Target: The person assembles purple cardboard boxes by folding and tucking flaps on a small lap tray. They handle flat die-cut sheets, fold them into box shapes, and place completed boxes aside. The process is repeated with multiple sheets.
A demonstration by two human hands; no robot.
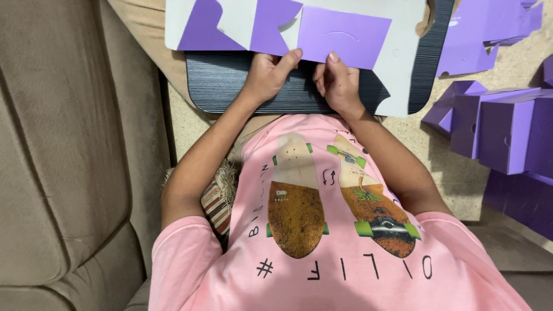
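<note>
Pink T-shirt [340, 253] with a skateboard print is filling the lower part of the view, nearest to the camera, and both bare arms are reaching away from it toward the dark board [259, 86]. On this board the left hand [266, 74] is pressing its thumb and fingers together on the lower edge of the flat purple-and-white cardboard sheet [299, 26], so it is closed in a pinch on the sheet. Just beside it, the right hand [337, 83] is also pinching the lower edge of the purple flap [345, 34] of the same sheet, with the fingers curled and closed on it. This cardboard sheet is lying across the far half of the dark board and is sticking out beyond its far edge.

To the right of the dark board, folded purple boxes [501, 132] are standing on the pale speckled floor [432, 150], and more flat purple cardboard pieces [484, 34] are lying further up on that side. To the left of the dark board, a brown sofa [63, 155] is filling that side of the view. Near the board's closer left corner, a striped cushion with a fringe [222, 196] is showing under the left arm.
</note>
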